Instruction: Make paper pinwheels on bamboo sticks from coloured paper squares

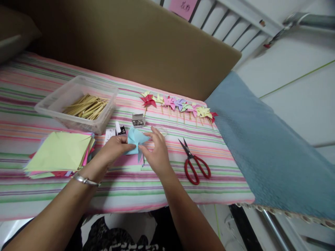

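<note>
Between my two hands is a light blue paper pinwheel, its corners partly folded in toward the middle. My left hand pinches its left side, thumb on top. My right hand has thumb and fingers closed on its right side. Under it, a pink paper sheet lies on the striped cloth. Just behind the hands stand a small open box of metal pins and another small box with dark contents. Red-handled scissors lie with blades slightly apart, right of my right hand.
A clear plastic box of wooden sticks stands back left. A stack of cut coloured paper squares lies at left. Several finished pinwheels line the back, before a brown board. Blue fabric lies to the right.
</note>
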{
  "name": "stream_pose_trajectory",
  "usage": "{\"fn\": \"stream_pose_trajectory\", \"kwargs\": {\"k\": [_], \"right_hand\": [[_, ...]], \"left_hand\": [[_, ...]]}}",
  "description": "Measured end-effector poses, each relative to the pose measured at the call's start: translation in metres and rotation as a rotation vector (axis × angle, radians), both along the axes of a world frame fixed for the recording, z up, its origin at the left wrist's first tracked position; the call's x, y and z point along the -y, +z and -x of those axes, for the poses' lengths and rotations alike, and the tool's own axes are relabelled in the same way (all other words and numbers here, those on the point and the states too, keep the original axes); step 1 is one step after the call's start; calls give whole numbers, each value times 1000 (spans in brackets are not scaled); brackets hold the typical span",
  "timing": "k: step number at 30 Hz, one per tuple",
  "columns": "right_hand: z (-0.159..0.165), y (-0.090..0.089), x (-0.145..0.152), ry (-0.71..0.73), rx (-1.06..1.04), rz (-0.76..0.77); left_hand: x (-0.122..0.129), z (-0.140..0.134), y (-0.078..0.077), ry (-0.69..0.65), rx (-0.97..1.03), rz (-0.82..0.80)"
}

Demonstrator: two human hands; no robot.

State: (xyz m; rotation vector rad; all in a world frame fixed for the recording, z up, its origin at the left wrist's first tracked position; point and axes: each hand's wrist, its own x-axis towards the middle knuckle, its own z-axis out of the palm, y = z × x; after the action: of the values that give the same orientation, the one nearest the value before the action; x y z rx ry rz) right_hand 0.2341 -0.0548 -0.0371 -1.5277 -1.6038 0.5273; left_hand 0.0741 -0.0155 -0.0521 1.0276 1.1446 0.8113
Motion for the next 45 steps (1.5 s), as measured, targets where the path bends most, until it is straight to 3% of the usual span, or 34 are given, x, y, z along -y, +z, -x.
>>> {"fn": "stream_pose_trajectory", "kwargs": {"k": [3, 9, 11, 17, 20, 25, 31, 37, 45], "right_hand": [[-10, 10, -1, 20, -181, 119], [-23, 11, -3, 270, -497, 510], [-24, 9, -4, 302, -487, 548], [-21, 1, -5, 325, -329, 468], [-21, -1, -7, 288, -384, 467], [-18, -1, -11, 98, -660, 379], [0, -7, -11, -76, -849, 180], [15, -18, -10, -112, -909, 127], [17, -20, -10, -59, -940, 171]], "left_hand": [[0, 0, 1, -70, -23, -8], [5, -4, 3, -277, -62, -35], [7, -5, 4, -330, -71, -24], [8, -7, 5, -377, -80, -7], [6, -4, 7, -315, -42, -12], [5, -2, 13, -65, 202, 57], [15, -22, 4, 6, 419, 157], [19, -30, 2, 122, 433, 179], [15, -25, 5, 193, 419, 174]]}}
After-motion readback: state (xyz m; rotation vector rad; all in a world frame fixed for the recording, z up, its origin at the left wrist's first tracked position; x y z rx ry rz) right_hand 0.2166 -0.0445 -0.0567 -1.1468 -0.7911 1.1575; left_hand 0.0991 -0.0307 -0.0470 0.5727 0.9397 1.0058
